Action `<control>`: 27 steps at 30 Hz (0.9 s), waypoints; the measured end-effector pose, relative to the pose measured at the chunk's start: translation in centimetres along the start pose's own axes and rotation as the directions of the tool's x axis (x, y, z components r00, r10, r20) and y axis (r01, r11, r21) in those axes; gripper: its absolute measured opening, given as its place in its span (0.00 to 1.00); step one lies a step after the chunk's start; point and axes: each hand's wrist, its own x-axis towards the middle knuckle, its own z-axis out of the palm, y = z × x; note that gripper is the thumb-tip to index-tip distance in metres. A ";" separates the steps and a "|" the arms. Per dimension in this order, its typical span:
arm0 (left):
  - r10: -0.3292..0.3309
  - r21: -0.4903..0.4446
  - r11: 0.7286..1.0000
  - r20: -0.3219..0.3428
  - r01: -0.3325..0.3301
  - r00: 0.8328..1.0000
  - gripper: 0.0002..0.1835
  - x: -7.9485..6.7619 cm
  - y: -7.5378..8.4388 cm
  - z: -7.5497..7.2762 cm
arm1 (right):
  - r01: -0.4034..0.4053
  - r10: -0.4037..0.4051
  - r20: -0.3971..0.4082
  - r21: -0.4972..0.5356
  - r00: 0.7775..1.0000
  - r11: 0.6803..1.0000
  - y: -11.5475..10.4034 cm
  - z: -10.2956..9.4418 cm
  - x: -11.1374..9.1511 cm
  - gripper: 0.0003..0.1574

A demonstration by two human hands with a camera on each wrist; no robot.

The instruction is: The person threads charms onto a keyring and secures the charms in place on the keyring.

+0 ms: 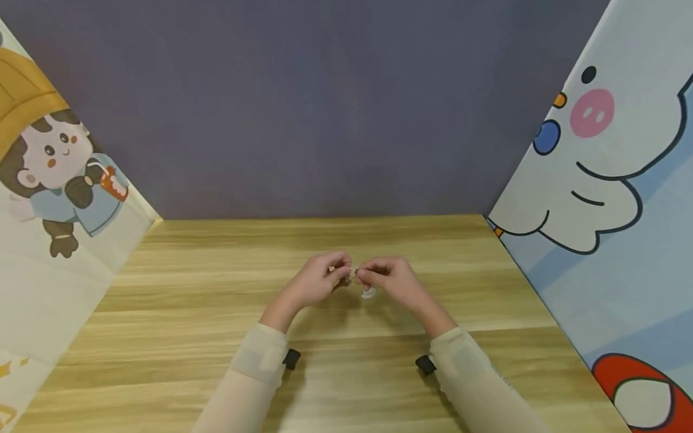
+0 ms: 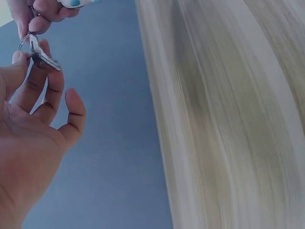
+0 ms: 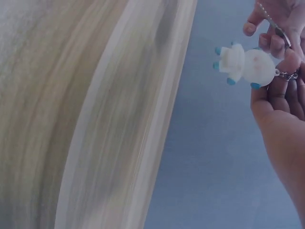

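Above the wooden table, both hands meet around a small bunch of keys with a keychain. My left hand (image 1: 318, 280) pinches the metal key ring (image 2: 21, 45) between thumb and fingers, and a silver key (image 2: 46, 60) hangs across its fingertips. From the other side, my right hand (image 1: 396, 281) pinches the keychain's short metal chain (image 3: 288, 76). Off that chain dangles a small white figurine (image 3: 258, 68) with blue-tipped limbs, below the right fingers in the head view. The fingertips partly hide where ring and chain come together.
The light wood-grain table (image 1: 178, 337) spreads under both arms. A dark grey panel (image 1: 325, 108) rises at its back edge. Printed cartoon panels stand on the left (image 1: 54, 300) and right (image 1: 574, 198). A black strap piece (image 1: 291, 359) sits at the left cuff.
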 end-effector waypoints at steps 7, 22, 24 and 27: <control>0.005 -0.017 1.000 -0.037 -0.006 0.999 0.06 0.4 0.1 0.5 | -0.027 0.028 -0.016 0.046 0.999 0.999 0.0 -0.2 -0.2 0.12; 0.011 0.112 0.993 0.072 -0.019 0.997 0.09 0.6 1.7 1.1 | 0.160 -0.168 -0.005 -0.270 0.986 0.949 0.0 -0.7 -1.5 0.09; -0.009 0.085 0.996 0.094 0.001 0.996 0.08 0.5 1.9 0.9 | 0.175 -0.184 -0.002 -0.298 0.983 0.938 -0.2 -0.5 -1.7 0.09; -0.022 0.064 0.998 0.096 0.016 0.995 0.06 0.2 2.1 0.7 | 0.188 -0.197 -0.002 -0.303 0.980 0.934 -0.5 -0.1 -1.8 0.09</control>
